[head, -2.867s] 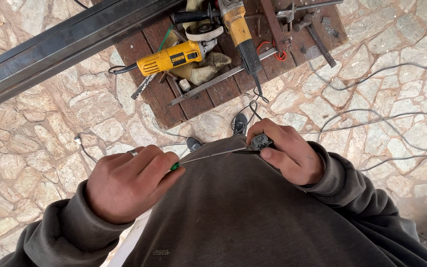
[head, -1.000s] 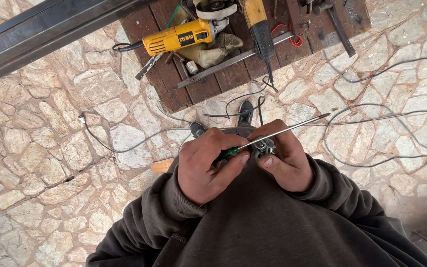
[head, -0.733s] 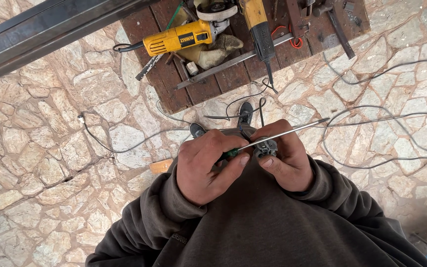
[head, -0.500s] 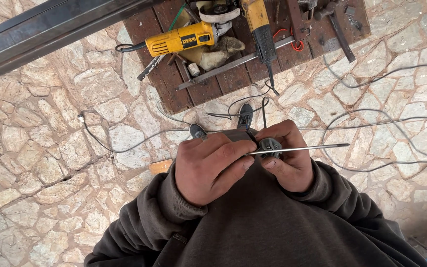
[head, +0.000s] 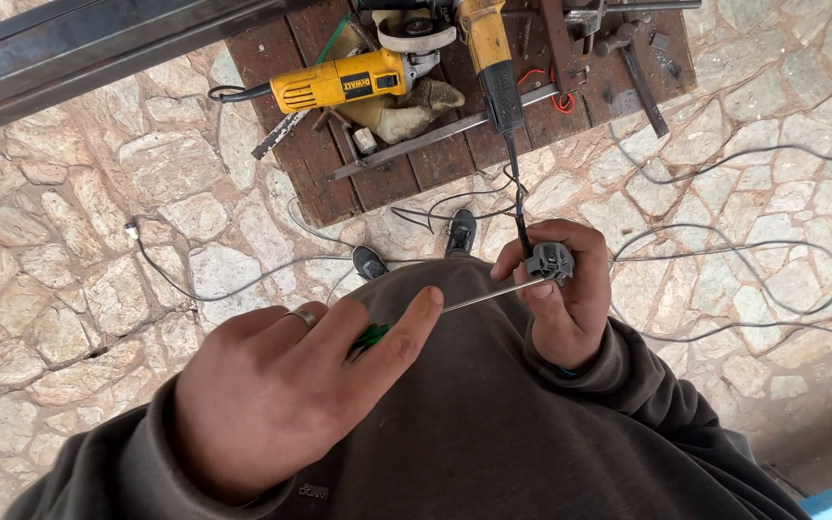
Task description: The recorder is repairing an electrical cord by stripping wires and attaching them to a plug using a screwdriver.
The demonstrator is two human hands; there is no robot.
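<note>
Grey plastic marks the small plug (head: pixel 551 260) pinched in the right hand (head: pixel 560 299), just right of the frame's middle, with a black cord (head: pixel 517 188) rising from it toward the yellow-and-black power tool (head: pixel 488 53) at the top. The left hand (head: pixel 291 385), low and left of centre, wraps closed around the green handle of a screwdriver (head: pixel 455 306), whose thin steel shaft runs up and to the right until its tip meets the plug.

The step in hand looks like working a screw on the plug. To do it well, the tip should sit square in the screw slot, the shaft in line with the screw, and the right hand should brace the plug firmly so it does not twist under the turning force. Pressure along the shaft needs to be steady, since a slip could drive the tip toward the fingers (head: pixel 532 252) curled round the plug.

Left forefinger lies stretched along the handle, pointing up the shaft, a ring (head: pixel 302 316) showing on another finger; the wrist angles inward. Right hand is held palm toward the body, thumb and fingers clamped narrow on the plug. Both hands hover before the dark sweatshirt (head: pixel 474 433), above stone paving (head: pixel 79 279), with a wooden board (head: pixel 416 164) of tools at the top.
</note>
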